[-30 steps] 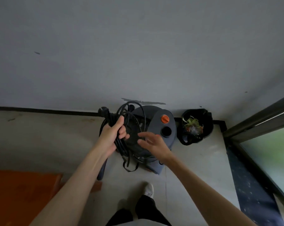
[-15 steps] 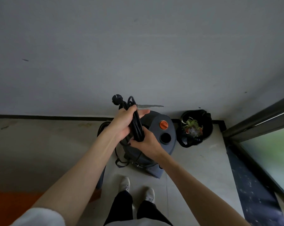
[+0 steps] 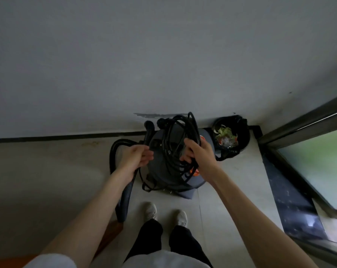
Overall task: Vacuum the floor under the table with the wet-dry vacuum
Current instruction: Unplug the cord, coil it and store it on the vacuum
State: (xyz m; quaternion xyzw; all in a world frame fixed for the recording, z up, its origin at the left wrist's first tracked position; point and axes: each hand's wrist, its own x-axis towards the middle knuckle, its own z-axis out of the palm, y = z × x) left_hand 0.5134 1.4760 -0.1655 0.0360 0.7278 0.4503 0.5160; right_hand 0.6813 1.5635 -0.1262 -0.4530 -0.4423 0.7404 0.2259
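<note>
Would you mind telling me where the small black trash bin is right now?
In the head view, the trash bin stands on the floor in the corner against the wall, just right of the grey vacuum.

I saw the vacuum standing on the floor against the back wall, near the floor's far right corner. The bin sat just to its right, in that corner, also against the wall. The hose looped off the vacuum's left side and ran back along the floor toward my shoes, which stood just in front of the vacuum. The coiled cord hung above the vacuum's top, held in my right hand; my left hand was beside it, to its left, above the hose. The window frame ran along the floor's right edge.
</note>
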